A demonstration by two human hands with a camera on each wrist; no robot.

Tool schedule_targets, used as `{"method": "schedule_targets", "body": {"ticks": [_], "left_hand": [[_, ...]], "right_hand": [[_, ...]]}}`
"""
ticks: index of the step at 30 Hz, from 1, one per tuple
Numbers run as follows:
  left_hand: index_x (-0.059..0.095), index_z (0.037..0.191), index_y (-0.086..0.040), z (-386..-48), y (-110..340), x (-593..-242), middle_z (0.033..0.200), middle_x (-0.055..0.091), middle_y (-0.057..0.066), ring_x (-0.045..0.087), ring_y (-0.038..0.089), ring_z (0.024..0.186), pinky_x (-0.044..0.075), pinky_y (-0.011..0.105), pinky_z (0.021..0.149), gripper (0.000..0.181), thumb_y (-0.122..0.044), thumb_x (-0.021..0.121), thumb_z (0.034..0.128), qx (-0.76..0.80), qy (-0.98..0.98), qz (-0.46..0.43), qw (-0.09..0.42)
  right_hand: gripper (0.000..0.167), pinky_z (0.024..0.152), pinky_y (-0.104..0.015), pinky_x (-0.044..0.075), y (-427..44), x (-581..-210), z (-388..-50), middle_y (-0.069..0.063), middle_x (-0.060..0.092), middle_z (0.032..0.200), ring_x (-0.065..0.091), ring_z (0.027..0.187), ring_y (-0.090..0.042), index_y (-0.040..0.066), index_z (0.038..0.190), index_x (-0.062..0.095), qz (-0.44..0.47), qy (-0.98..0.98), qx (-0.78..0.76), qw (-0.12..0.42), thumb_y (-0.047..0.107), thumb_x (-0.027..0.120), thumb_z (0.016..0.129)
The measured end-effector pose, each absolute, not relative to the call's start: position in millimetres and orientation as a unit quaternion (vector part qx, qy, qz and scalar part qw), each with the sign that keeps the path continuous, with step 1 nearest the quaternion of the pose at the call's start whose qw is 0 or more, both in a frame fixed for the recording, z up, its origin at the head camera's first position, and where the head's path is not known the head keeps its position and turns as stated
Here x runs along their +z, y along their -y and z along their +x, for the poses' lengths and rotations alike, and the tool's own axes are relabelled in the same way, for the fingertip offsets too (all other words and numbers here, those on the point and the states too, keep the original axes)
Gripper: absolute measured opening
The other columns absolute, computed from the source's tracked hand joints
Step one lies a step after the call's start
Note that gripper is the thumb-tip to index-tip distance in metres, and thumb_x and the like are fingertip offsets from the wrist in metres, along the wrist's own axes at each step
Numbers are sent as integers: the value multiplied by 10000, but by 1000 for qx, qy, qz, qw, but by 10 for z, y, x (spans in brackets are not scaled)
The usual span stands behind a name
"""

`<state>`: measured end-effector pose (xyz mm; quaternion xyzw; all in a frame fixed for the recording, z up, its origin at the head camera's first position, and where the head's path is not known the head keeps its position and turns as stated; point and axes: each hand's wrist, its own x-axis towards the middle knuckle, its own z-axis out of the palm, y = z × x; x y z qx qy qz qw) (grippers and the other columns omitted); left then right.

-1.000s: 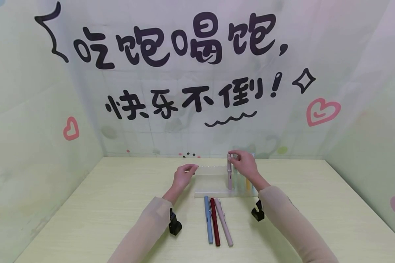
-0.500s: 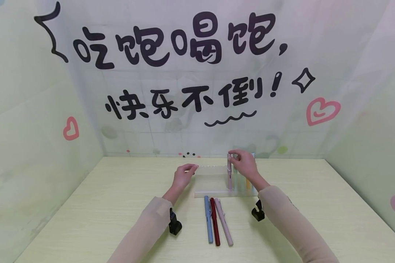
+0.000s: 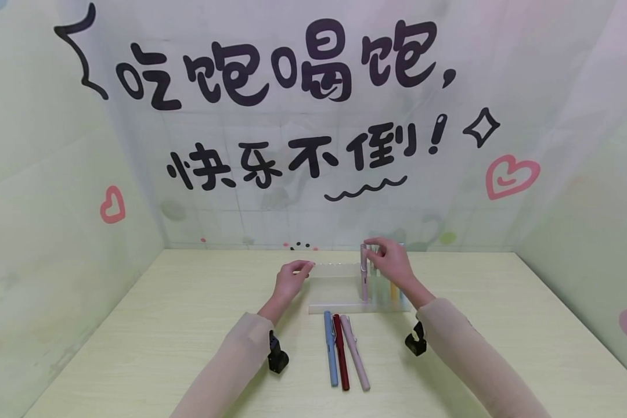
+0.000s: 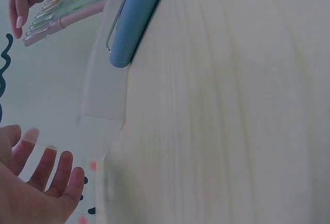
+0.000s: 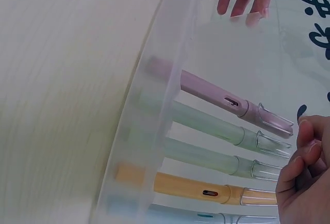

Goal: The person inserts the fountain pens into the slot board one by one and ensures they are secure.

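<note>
We count five pens [image 5: 188,185] upright in the right half of the clear rack [image 3: 334,290]; a blue pen [image 3: 331,351], dark red pen [image 3: 341,354] and loose pink pen [image 3: 355,354] lie on the bench [image 3: 136,337] off its front edge. We judge racking over half done. Leftmost upright pink pen [image 5: 214,95]: slim, silver-clipped. Left hand [image 3: 291,283]: fingers pinch the rack's upper left corner. Right hand [image 3: 394,264]: fingers loosely bent beside the cap; contact unclear.

The back wall [image 3: 292,123] reads “吃饱喝饱, 快乐不倒!” in black.
</note>
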<state>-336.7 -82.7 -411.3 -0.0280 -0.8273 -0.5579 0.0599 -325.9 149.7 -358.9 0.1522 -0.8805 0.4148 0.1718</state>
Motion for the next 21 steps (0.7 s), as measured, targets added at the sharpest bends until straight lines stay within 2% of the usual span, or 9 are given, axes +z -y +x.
{"method": "schedule_targets", "body": {"ticks": [4, 10, 17, 21], "left_hand": [[630, 1045, -45, -3366, 824, -4109, 960, 601, 116, 554, 196, 838, 450, 295, 652, 316, -299, 534, 885, -558, 828, -26, 57], [631, 1044, -45, -3368, 820, -4110, 947, 604, 109, 556, 206, 838, 447, 302, 659, 316, -300, 539, 882, -558, 827, -24, 57], [629, 1051, -49, -3371, 817, -4118, 938, 608, 67, 562, 188, 837, 446, 321, 691, 318, -301, 547, 876, -559, 826, -26, 60], [627, 1057, -51, -3373, 818, -4120, 946, 607, 67, 562, 190, 844, 446, 324, 697, 321, -304, 547, 875, -561, 826, -24, 59]], "right_hand": [[237, 372, -241, 300, -1519, -3655, -3206, -4, 450, 487, 410, 423, -146, 33, 1057, 625, 171, 877, 419, 162, 91, 591, 830], [197, 392, -252, 325, -1501, -3756, -3059, -11, 466, 509, 489, 486, -223, 29, 1007, 637, 182, 870, 442, 119, 122, 604, 836], [127, 398, -220, 306, -1457, -3888, -2931, -19, 484, 527, 414, 461, -108, 17, 910, 652, 207, 861, 457, 85, 102, 621, 821], [62, 404, -222, 354, -1449, -3984, -2885, -15, 516, 541, 439, 457, -98, 44, 853, 648, 229, 861, 450, 65, 85, 614, 820]]}}
